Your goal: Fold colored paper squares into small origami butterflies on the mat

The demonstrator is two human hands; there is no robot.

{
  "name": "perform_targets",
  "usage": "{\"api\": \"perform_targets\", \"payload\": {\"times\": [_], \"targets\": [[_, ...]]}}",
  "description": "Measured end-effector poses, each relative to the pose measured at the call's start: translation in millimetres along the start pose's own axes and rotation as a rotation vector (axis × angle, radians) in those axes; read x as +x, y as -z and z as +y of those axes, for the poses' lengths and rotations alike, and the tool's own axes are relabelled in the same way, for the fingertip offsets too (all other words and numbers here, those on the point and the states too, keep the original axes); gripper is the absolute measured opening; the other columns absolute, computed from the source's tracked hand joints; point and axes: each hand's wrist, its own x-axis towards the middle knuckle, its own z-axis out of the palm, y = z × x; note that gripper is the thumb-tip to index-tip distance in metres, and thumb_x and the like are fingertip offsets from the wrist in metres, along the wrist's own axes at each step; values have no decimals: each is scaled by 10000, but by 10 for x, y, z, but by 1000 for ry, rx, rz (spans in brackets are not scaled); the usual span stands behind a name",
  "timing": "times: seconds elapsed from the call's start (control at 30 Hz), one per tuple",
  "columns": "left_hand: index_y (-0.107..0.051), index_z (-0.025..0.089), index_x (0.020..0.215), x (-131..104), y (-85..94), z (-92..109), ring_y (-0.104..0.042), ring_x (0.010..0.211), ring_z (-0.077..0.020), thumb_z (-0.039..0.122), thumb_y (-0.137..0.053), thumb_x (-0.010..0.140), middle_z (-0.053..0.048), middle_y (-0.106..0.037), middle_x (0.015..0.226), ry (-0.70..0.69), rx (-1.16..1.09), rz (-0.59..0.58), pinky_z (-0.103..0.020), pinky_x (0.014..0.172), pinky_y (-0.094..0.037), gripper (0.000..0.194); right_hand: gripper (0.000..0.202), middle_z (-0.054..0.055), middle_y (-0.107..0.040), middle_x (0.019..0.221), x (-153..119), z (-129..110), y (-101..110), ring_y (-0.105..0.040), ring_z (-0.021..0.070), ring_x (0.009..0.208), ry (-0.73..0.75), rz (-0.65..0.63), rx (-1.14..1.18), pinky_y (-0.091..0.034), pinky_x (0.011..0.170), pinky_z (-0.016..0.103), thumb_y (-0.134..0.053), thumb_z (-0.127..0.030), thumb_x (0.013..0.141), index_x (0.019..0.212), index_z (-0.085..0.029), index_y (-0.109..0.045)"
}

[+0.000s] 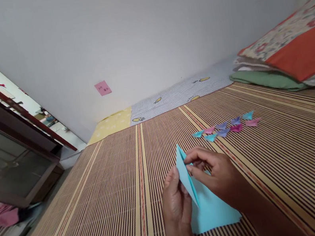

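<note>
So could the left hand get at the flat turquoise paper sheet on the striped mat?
Probably: the flat sheet lies partly uncovered beside the left hand, which may first have to release the folded turquoise paper.

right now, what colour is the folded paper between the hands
Light turquoise blue; the folded paper shows best in the head view.

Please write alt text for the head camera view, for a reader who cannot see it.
A left hand holds folded turquoise paper while the right hand touches its open edge, above more turquoise paper on a striped mat. Beyond, small colourful paper shapes lie in two rows before a pale wall.
</note>
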Motion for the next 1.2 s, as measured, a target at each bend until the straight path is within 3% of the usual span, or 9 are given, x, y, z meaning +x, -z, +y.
{"api": "perform_targets", "payload": {"times": [0.17, 0.33, 0.5, 0.63, 0.77, 0.87, 0.93, 1.07, 1.2], "targets": [[-701, 176, 943, -26, -55, -11, -435, 452, -28, 305, -890, 731, 48, -605, 657, -124, 66, 76, -126, 437, -347, 311, 108, 33, -712, 995, -2, 22, -13, -698, 166, 854, 8, -48, 57, -554, 733, 271, -616, -170, 895, 935, -211, -707], [-675, 171, 1003, -82, -116, 0, -411, 496, -50, 392, -816, 810, 51, -544, 656, -203, 234, 91, -151, 473, -336, 326, 126, 46, -723, 991, 8, 27, 5, -701, 177, 862, 0, -22, 63, -559, 739, 278, -623, -150, 887, 945, -205, -720], [-640, 211, 944, -185, -175, 88, -493, 605, -94, 430, -731, 881, -23, -653, 952, -423, 533, 207, -201, 573, -425, 246, 124, 47, -714, 980, 6, 20, 25, -698, 179, 853, -12, -31, 52, -562, 745, 286, -615, -170, 909, 946, -210, -726], [-625, 212, 809, -352, -297, 208, -573, 785, -142, 403, -735, 879, -59, -626, 1194, -669, 824, 344, -234, 715, -463, 231, 122, 71, -701, 1042, -2, 43, -7, -703, 184, 859, 1, 21, -9, -584, 751, 296, -604, -180, 914, 989, -196, -699], [-626, 204, 758, -439, -391, 250, -615, 976, -218, 411, -705, 900, -79, -625, 1123, -575, 869, 215, -271, 806, -483, 262, 126, 87, -686, 1071, -2, 53, -57, -713, 187, 832, 9, 92, -55, -606, 737, 314, -624, -222, 920, 1030, -192, -677], [-600, 203, 789, -410, -374, 217, -629, 927, -200, 380, -743, 873, -75, -620, 1164, -507, 824, 147, -268, 775, -499, 242, 118, 87, -685, 1068, -9, 40, -76, -724, 191, 828, 24, 112, -41, -618, 724, 319, -631, -218, 912, 1017, -192, -678], [-600, 219, 892, -379, -335, 198, -627, 852, -168, 355, -763, 860, -67, -621, 1183, -500, 784, 133, -256, 738, -506, 214, 117, 90, -687, 1072, -17, 26, -77, -733, 193, 836, 22, 110, -24, -626, 718, 315, -624, -208, 912, 1014, -192, -680], [-623, 234, 1107, -346, -284, 204, -592, 695, -138, 355, -759, 867, -31, -650, 934, -454, 765, 144, -220, 611, -477, 301, 116, 87, -689, 1066, -27, -5, -73, -740, 184, 825, 13, 84, 20, -638, 704, 294, -630, -217, 914, 1013, -197, -687], [-688, 205, 1009, -331, -315, 233, -655, 847, -177, 361, -782, 842, -51, -686, 952, -476, 732, 138, -240, 728, -511, 247, 132, 77, -696, 1057, -27, -35, -67, -737, 187, 880, 38, 55, 30, -639, 753, 296, -599, -199, 926, 1014, -207, -698]]}}
